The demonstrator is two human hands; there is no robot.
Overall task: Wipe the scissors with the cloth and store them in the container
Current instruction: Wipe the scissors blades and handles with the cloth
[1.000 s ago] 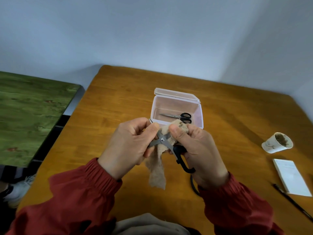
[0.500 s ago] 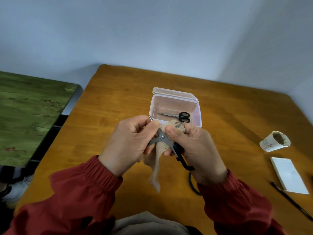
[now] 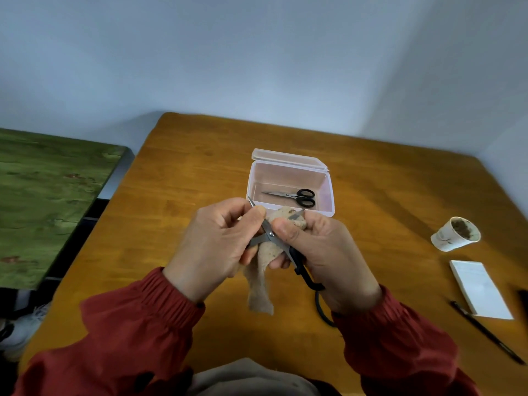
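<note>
Both hands hold an open pair of scissors [image 3: 270, 235] in the air over the near middle of the wooden table [image 3: 200, 172], just in front of the clear plastic container [image 3: 329, 192]. The left hand [image 3: 211, 244] has its fingers curled in and pinches one steel blade between thumb and forefinger, so the blade's tip pokes up past the thumb. The right hand [image 3: 325, 252] is closed round a bunched beige cloth [image 3: 261, 275] and the black handle together, its thumb pressing down just beside the pivot screw. One end of the cloth hangs below the hands, while a stained wad of it bulges above the right hand's fingers, with a grey blade tip lying against it. One black handle loop shows under the right wrist. The container stands with its lid hinged back, and a second, smaller pair of black-handled scissors [image 3: 291, 195] lies flat inside it. Off to the right, well apart from the hands, are a tipped paper cup [image 3: 454, 234] with brown residue inside, a white notepad [image 3: 480, 290] and a dark pen [image 3: 485, 332] just beside the pad. Red sleeves [image 3: 137, 318] cover both forearms, and a green surface [image 3: 43, 195] sits left of the table.
</note>
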